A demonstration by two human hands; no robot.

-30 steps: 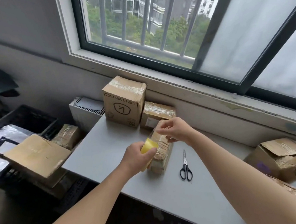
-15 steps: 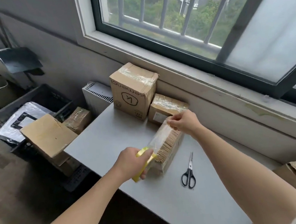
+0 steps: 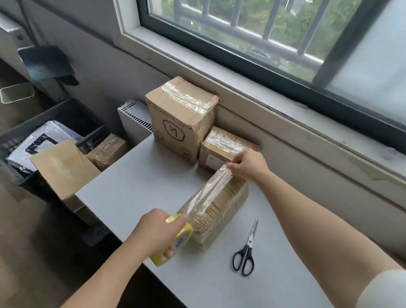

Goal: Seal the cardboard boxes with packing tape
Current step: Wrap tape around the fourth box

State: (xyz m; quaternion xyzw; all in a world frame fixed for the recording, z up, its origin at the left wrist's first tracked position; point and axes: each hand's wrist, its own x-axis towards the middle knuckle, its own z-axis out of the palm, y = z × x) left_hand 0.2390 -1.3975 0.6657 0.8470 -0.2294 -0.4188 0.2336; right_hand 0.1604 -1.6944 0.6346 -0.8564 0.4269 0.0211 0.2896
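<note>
A small cardboard box [image 3: 229,201] lies on the white table [image 3: 150,184]. My left hand [image 3: 155,231] grips a yellow-cored roll of clear packing tape [image 3: 175,242] at the box's near end. A strip of clear tape [image 3: 208,193] stretches from the roll over the box top to its far end. There my right hand [image 3: 247,166] pinches the tape's free end.
Black scissors [image 3: 246,252] lie on the table right of the box. A tall taped box [image 3: 181,121] and a smaller taped box [image 3: 221,147] stand against the wall. Left of the table are a dark crate [image 3: 44,135], more boxes [image 3: 63,168] and a white heater [image 3: 134,122].
My left hand has drawn the roll back toward me and down past the box's near end, lengthening the tape strip. My right hand keeps the free end at the far end.
</note>
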